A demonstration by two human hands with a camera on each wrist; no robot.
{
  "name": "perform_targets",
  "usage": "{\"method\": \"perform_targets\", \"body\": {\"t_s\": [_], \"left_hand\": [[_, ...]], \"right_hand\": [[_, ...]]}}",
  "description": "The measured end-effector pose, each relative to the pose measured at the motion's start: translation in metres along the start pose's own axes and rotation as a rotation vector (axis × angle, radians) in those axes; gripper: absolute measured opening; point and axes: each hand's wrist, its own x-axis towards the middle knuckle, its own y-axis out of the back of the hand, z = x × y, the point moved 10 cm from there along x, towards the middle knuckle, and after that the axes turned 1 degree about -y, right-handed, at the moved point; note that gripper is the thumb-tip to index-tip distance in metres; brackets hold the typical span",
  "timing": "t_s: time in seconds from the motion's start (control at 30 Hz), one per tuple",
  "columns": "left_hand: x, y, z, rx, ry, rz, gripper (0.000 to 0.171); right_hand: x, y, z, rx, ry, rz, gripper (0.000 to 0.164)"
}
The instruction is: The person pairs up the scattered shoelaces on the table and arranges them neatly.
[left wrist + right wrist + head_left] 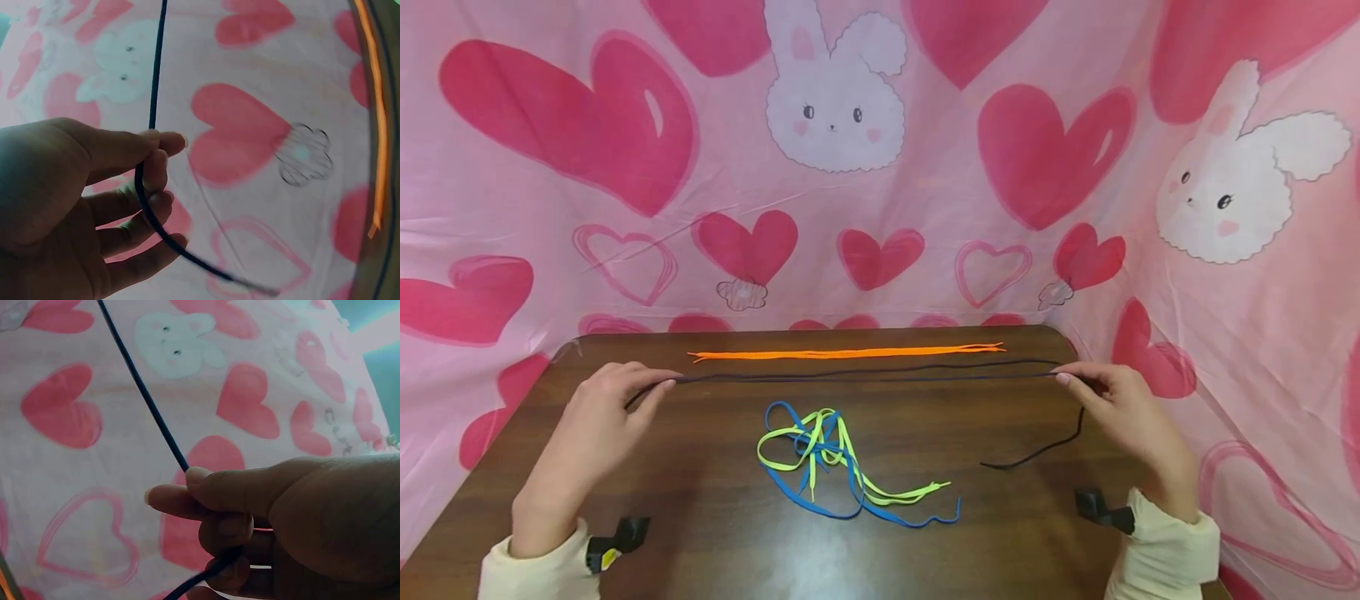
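A dark navy shoelace is stretched nearly straight between the two hands above the table. My left hand pinches it between thumb and index finger; in the left wrist view its short tipped end curves down past the other fingers. At the other side my right hand pinches the lace with thumb and forefinger. From there a loose tail drops and curves onto the table. Another dark strand, slightly wavy, runs just behind the taut one; in the left wrist view it lies beside the orange laces.
Orange laces lie straight along the back of the brown table. Nearer the front, a blue lace and a neon yellow lace lie tangled together. Pink heart-and-bunny cloth hangs behind and beside the table.
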Motion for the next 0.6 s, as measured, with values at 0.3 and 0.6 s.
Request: {"method": "perform_targets", "body": {"t_s": [0.3, 0.6], "left_hand": [[-0.023, -0.017, -0.063, 0.058, 0.159, -0.164, 0.021], [-0.056, -0.024, -0.124, 0.117, 0.318, -0.273, 0.019]], "right_hand": [[-0.006, -0.011, 0.03, -0.014, -0.061, -0.101, 0.019], [-0.015, -0.022, 0.065, -0.096, -0.077, -0.171, 0.019]]}}
